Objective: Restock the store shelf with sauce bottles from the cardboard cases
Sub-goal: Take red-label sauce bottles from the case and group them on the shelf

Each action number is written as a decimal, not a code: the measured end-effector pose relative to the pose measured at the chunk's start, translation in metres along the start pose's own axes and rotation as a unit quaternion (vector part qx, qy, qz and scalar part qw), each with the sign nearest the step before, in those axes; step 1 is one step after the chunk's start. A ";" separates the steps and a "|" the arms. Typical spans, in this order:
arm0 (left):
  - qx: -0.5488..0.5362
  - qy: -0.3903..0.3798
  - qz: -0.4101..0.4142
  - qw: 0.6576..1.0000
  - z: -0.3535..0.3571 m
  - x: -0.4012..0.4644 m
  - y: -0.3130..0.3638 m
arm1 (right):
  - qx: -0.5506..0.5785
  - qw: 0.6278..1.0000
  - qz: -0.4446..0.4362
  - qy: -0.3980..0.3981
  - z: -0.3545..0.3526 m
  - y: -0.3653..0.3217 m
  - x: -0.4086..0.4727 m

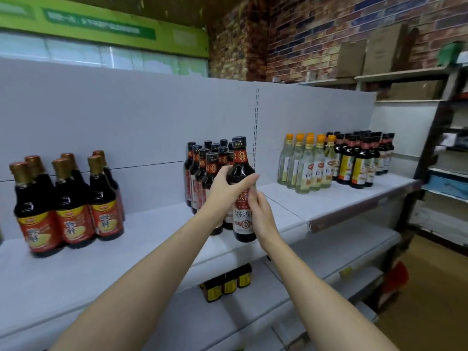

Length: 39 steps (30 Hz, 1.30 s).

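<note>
Head view, both hands' grip curled round dark sauce bottle, left hand, right hand hiding label.

A long shelf crosses the frame from lower left to middle right. At its left end stands a group of gold-capped bottles. At frame centre a cluster of dark sauce bottles stands in rows running back toward the rear panel. Just before that cluster's right side, a sauce bottle is upright at the shelf's front edge, with the left hand on its left and the right hand on its right. Farther right stand clear bottles, then more dark bottles. On the lower shelf, below centre, sit small jars. Cardboard boxes occupy a high shelf at upper right.
</note>
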<state>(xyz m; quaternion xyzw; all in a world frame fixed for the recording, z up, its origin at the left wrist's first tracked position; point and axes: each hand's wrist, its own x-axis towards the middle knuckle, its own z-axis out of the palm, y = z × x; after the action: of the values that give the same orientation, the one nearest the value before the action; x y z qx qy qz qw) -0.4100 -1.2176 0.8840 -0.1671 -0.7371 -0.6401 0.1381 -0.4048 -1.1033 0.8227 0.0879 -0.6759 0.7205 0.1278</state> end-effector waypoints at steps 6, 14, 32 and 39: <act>0.075 0.062 -0.001 0.995 0.026 0.020 -0.015 | 0.019 0.999 0.007 0.028 -0.026 0.017 0.047; 0.186 0.077 0.005 0.980 0.041 0.040 -0.050 | 0.008 0.998 0.009 0.059 -0.057 0.038 0.078; 0.282 0.251 -0.149 0.914 0.093 0.026 -0.124 | 0.010 0.987 0.041 -0.156 -0.100 0.089 0.129; 0.273 0.341 -0.132 0.890 0.088 0.014 -0.122 | -0.124 0.979 -0.009 -0.163 -0.104 0.104 0.140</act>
<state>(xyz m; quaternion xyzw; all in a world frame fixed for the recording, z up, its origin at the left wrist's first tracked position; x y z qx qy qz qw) -0.4733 -1.1445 0.7677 0.2053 -0.8054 -0.4435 0.3354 -0.5646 -0.9961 0.7586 0.1935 -0.7710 0.6058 0.0325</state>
